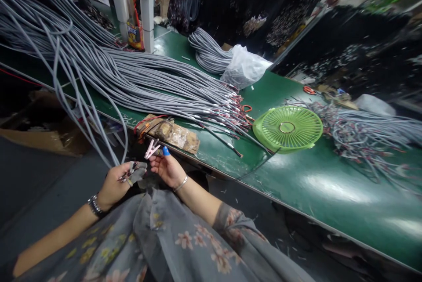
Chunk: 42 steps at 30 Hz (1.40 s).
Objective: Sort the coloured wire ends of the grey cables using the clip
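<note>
My left hand is closed around the stripped ends of a grey cable that loops up to the big pile above. A watch sits on that wrist. My right hand is just to the right, fingers curled, with a blue cap on one fingertip. It holds a small pink clip at its fingertips. Both hands hover over my lap, below the front edge of the green bench.
A large bundle of grey cables with red wire ends lies across the bench. A taped brown block sits at the bench edge. A green fan grille, a plastic bag and more cables lie to the right.
</note>
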Tool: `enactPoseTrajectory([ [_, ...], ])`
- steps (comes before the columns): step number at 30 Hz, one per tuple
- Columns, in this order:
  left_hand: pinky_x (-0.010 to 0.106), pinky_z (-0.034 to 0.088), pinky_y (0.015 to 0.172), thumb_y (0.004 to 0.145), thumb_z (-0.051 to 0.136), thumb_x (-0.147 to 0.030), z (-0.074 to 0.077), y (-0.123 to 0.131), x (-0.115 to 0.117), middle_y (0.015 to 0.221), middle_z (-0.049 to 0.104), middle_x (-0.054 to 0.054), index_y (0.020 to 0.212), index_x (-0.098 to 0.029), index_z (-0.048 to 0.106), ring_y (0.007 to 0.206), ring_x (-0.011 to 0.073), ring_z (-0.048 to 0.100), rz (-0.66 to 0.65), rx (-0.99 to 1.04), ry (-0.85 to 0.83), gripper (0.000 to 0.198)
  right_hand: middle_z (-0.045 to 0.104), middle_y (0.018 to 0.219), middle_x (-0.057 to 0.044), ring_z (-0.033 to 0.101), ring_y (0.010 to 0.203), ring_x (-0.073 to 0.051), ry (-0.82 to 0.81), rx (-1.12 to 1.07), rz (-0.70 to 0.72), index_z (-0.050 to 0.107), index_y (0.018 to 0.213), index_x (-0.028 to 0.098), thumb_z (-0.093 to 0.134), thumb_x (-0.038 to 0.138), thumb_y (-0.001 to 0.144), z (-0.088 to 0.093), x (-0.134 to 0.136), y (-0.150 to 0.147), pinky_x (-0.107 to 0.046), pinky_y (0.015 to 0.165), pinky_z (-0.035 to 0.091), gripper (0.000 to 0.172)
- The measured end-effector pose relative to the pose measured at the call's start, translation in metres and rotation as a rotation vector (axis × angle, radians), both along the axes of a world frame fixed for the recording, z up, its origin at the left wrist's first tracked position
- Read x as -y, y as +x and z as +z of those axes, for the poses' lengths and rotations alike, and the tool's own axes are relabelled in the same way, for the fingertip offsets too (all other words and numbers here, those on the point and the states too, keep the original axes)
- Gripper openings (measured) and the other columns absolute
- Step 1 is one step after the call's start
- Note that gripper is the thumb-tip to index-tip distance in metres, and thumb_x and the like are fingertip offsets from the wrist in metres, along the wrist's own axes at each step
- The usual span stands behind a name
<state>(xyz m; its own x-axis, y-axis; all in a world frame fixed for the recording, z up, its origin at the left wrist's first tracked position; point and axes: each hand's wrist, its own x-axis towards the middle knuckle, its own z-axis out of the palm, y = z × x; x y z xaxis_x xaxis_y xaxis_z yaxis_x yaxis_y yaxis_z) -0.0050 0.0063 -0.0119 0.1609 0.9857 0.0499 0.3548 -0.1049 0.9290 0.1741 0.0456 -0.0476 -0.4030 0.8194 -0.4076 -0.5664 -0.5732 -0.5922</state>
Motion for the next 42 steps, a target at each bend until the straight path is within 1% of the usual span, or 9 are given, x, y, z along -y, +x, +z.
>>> enactPoseTrajectory([
  [7, 0.025, 0.050, 0.062, 0.078, 0.062, -0.043, 0.010, 0.004, 0.001, 0.066, 0.071, 0.000, 0.073, -0.020, 0.070, 0.062, 0.0173, 0.063, -0.071, -0.120, -0.011, 0.025, 0.066, 0.071, -0.001, 0.052, 0.060, -0.011, 0.329, 0.272, -0.018, 0.068, 0.079, 0.018, 0.082, 0.058, 0.067, -0.005, 0.020, 0.005, -0.025, 0.062, 0.047, 0.044],
  [15, 0.027, 0.042, 0.065, 0.073, 0.054, -0.022, 0.013, 0.013, 0.009, 0.069, 0.070, 0.002, 0.069, -0.021, 0.065, 0.068, 0.0198, 0.063, -0.139, -0.508, 0.088, 0.012, 0.065, 0.071, -0.002, 0.054, 0.062, -0.017, 0.840, 0.641, -0.006, 0.073, 0.102, 0.023, 0.072, 0.046, 0.081, 0.018, 0.048, 0.018, -0.032, 0.066, 0.050, 0.031],
  [19, 0.028, 0.044, 0.067, 0.077, 0.059, -0.027, 0.010, 0.013, 0.008, 0.071, 0.070, 0.004, 0.072, -0.022, 0.066, 0.070, 0.0220, 0.066, -0.189, -0.588, 0.121, 0.010, 0.067, 0.073, -0.005, 0.058, 0.067, -0.020, 0.965, 0.692, 0.023, 0.076, 0.087, 0.025, 0.065, 0.046, 0.087, 0.030, 0.048, 0.017, -0.035, 0.069, 0.050, 0.024],
  [26, 0.031, 0.051, 0.069, 0.080, 0.059, -0.045, 0.028, -0.005, 0.009, 0.076, 0.076, 0.008, 0.083, -0.023, 0.075, 0.072, 0.0232, 0.070, -0.296, -0.255, 0.119, 0.028, 0.071, 0.078, -0.006, 0.062, 0.069, -0.020, 0.883, 0.663, -0.012, 0.079, 0.087, 0.025, 0.064, 0.047, 0.087, 0.034, 0.050, 0.019, -0.035, 0.073, 0.052, 0.026],
  [30, 0.034, 0.053, 0.063, 0.073, 0.068, -0.060, 0.045, -0.018, 0.008, 0.076, 0.078, 0.010, 0.076, -0.020, 0.074, 0.069, 0.0238, 0.070, 0.065, 0.198, -0.046, 0.041, 0.071, 0.078, -0.005, 0.063, 0.071, -0.021, 0.830, 0.665, -0.111, 0.078, 0.087, 0.025, 0.066, 0.047, 0.086, 0.034, 0.052, 0.029, -0.037, 0.076, 0.053, 0.025],
  [32, 0.030, 0.043, 0.046, 0.064, 0.073, -0.062, 0.054, -0.025, 0.004, 0.054, 0.068, 0.004, 0.066, -0.020, 0.066, 0.047, 0.0163, 0.057, 0.324, 0.427, -0.045, 0.042, 0.072, 0.079, -0.006, 0.064, 0.075, -0.022, 0.819, 0.693, -0.124, 0.078, 0.087, 0.025, 0.065, 0.048, 0.086, 0.034, 0.052, 0.036, -0.038, 0.079, 0.053, 0.026],
  [34, 0.026, 0.030, 0.040, 0.063, 0.071, -0.059, 0.062, -0.030, 0.000, 0.038, 0.050, -0.004, 0.056, -0.023, 0.053, 0.036, 0.0091, 0.039, 0.444, 0.542, -0.023, 0.042, 0.073, 0.083, -0.007, 0.064, 0.080, -0.023, 0.837, 0.728, -0.094, 0.077, 0.087, 0.026, 0.064, 0.049, 0.087, 0.036, 0.054, 0.043, -0.040, 0.082, 0.053, 0.027],
  [38, 0.025, 0.028, 0.040, 0.067, 0.069, -0.056, 0.071, -0.025, 0.003, 0.038, 0.047, -0.005, 0.057, -0.022, 0.052, 0.036, 0.0081, 0.036, 0.429, 0.495, 0.017, 0.039, 0.073, 0.085, -0.007, 0.064, 0.081, -0.023, 0.974, 0.781, 0.070, 0.078, 0.087, 0.026, 0.062, 0.045, 0.088, 0.044, 0.057, 0.048, -0.038, 0.082, 0.052, 0.025],
  [42, 0.029, 0.050, 0.057, 0.067, 0.074, -0.049, 0.064, -0.009, 0.015, 0.061, 0.072, 0.005, 0.065, -0.019, 0.068, 0.058, 0.0181, 0.064, 0.182, 0.215, 0.036, 0.031, 0.074, 0.085, -0.006, 0.066, 0.080, -0.022, 1.028, 0.735, 0.197, 0.078, 0.088, 0.026, 0.063, 0.049, 0.087, 0.051, 0.055, 0.041, -0.036, 0.081, 0.053, 0.028],
])
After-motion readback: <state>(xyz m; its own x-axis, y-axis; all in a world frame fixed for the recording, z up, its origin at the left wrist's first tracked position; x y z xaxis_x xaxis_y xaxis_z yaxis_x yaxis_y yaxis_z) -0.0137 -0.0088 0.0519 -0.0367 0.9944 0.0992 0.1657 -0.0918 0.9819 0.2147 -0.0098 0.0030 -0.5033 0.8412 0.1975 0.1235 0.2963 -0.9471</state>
